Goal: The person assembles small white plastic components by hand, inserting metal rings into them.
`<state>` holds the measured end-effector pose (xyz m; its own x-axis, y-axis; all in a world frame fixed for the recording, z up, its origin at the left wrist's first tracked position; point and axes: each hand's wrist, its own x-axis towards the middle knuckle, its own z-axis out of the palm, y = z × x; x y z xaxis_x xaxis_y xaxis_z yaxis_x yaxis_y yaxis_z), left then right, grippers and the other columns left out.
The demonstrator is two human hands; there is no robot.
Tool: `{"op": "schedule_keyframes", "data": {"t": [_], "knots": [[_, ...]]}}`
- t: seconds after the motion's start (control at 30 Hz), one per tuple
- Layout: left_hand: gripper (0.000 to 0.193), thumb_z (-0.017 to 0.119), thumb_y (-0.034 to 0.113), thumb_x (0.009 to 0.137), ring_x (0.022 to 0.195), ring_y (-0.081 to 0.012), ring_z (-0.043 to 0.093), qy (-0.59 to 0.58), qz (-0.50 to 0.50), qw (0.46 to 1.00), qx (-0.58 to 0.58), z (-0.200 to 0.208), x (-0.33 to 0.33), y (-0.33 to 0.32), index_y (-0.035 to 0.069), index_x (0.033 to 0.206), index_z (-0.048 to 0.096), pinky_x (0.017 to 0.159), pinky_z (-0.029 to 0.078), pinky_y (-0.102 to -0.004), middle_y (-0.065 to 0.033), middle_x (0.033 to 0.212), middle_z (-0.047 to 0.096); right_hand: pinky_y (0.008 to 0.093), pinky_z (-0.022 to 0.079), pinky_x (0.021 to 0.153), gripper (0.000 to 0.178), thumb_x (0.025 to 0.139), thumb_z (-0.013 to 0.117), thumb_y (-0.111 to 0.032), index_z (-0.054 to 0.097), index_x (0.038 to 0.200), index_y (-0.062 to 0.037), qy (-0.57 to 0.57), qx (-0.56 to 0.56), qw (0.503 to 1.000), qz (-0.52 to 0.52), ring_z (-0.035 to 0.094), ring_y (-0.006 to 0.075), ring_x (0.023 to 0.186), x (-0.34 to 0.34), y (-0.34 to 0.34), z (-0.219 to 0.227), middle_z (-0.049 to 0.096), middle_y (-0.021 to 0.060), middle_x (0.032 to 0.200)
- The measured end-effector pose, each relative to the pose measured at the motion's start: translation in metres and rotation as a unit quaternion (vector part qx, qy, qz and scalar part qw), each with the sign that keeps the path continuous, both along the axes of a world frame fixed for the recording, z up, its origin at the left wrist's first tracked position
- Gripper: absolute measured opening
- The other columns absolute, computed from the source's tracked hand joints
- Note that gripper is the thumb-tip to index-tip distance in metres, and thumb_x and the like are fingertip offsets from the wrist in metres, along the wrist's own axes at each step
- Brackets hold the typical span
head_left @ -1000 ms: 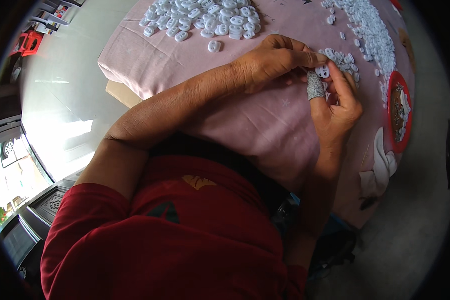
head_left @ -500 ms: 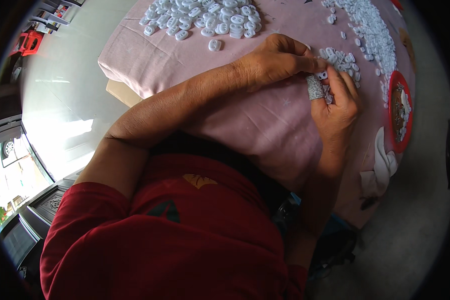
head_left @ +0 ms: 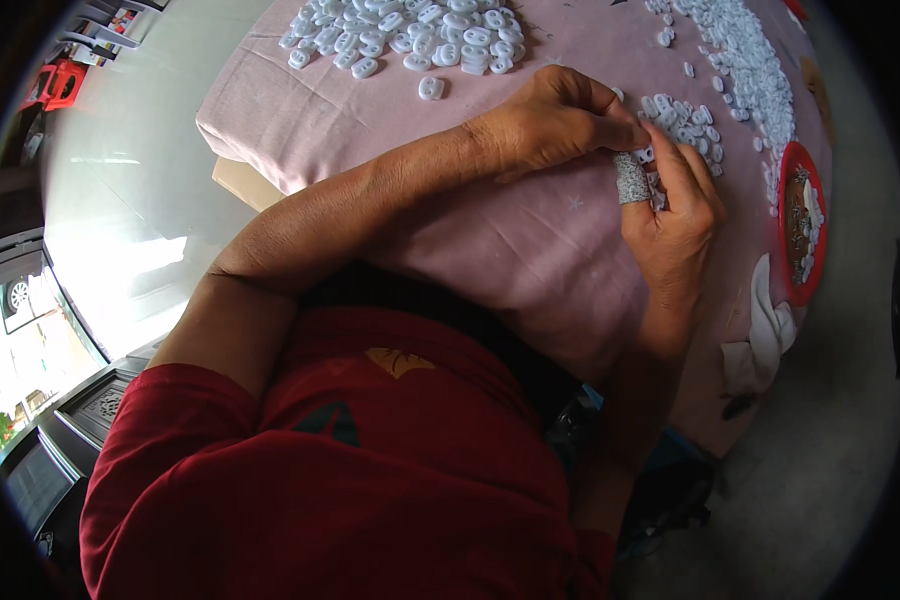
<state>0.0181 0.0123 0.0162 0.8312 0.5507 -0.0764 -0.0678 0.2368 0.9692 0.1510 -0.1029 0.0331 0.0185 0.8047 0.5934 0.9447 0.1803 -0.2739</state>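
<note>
My left hand is closed in a pinch, its thumb and fingertips meeting those of my right hand. What it grips is hidden by the fingers. My right hand is closed too, with a grey speckled wrap around its thumb. Between that thumb and the index finger shows a small white plastic piece with dark holes. Just beyond the fingers lies a small heap of similar white pieces, partly covered by my right hand.
A pink cloth covers the table. Large white two-hole pieces are piled at the far left, one apart. A long heap of small white pieces runs along the far right, near a red-rimmed tray and white cloth.
My hands stay at the same spot, their fingertips still together. Only a slight shift of the fingers shows.
</note>
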Motion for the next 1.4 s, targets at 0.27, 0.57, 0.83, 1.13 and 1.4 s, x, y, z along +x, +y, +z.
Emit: {"op": "schedule_keyframes", "data": {"t": [0.27,0.57,0.83,1.13,1.4], "knots": [[0.012,0.071,0.014,0.082,0.064,-0.0044,0.052,0.005,0.001,1.000,-0.016,0.000,0.000,0.000,0.002,0.084,0.070,0.058,0.043,-0.0201,0.0004,0.070,0.062,0.0367,0.051,0.066,0.030,0.077,0.066,-0.008,0.063,0.105,0.0020,-0.028,-0.036,0.999,-0.025,0.063,0.0297,0.073,0.002,-0.001,0.001,0.061,0.0136,0.085],[0.011,0.071,0.012,0.082,0.064,-0.0055,0.054,0.001,0.005,1.000,-0.014,-0.005,0.003,0.000,0.001,0.082,0.070,0.059,0.044,-0.0210,-0.0009,0.070,0.063,0.0381,0.051,0.066,0.028,0.078,0.066,-0.011,0.060,0.102,0.0022,-0.050,-0.049,0.997,-0.018,0.062,0.0315,0.072,0.001,-0.002,-0.001,0.060,0.0153,0.082],[0.011,0.072,0.011,0.080,0.068,-0.0065,0.056,-0.004,0.021,1.000,0.017,-0.010,0.004,-0.002,0.001,0.082,0.071,0.064,0.046,-0.0220,-0.0025,0.073,0.065,0.0425,0.047,0.063,0.021,0.083,0.062,-0.017,0.054,0.090,0.0002,-0.092,-0.125,0.985,-0.079,0.060,0.0341,0.069,0.000,-0.002,-0.005,0.059,0.0164,0.074],[0.012,0.071,0.013,0.081,0.072,-0.0079,0.058,0.001,0.000,1.000,0.025,-0.014,0.003,0.000,0.001,0.085,0.070,0.070,0.048,-0.0228,-0.0034,0.077,0.066,0.0460,0.047,0.062,0.017,0.085,0.058,-0.017,0.053,0.089,-0.0009,-0.080,-0.120,0.987,-0.074,0.060,0.0371,0.068,-0.005,-0.003,-0.008,0.058,0.0185,0.072],[0.011,0.072,0.011,0.080,0.076,-0.0095,0.059,-0.004,0.009,0.998,0.056,-0.018,0.004,-0.001,0.002,0.084,0.070,0.072,0.049,-0.0246,-0.0043,0.080,0.067,0.0460,0.048,0.059,0.013,0.083,0.057,-0.013,0.051,0.087,-0.0022,-0.087,-0.125,0.986,-0.071,0.060,0.0361,0.065,-0.005,-0.004,-0.009,0.058,0.0178,0.071]]}}
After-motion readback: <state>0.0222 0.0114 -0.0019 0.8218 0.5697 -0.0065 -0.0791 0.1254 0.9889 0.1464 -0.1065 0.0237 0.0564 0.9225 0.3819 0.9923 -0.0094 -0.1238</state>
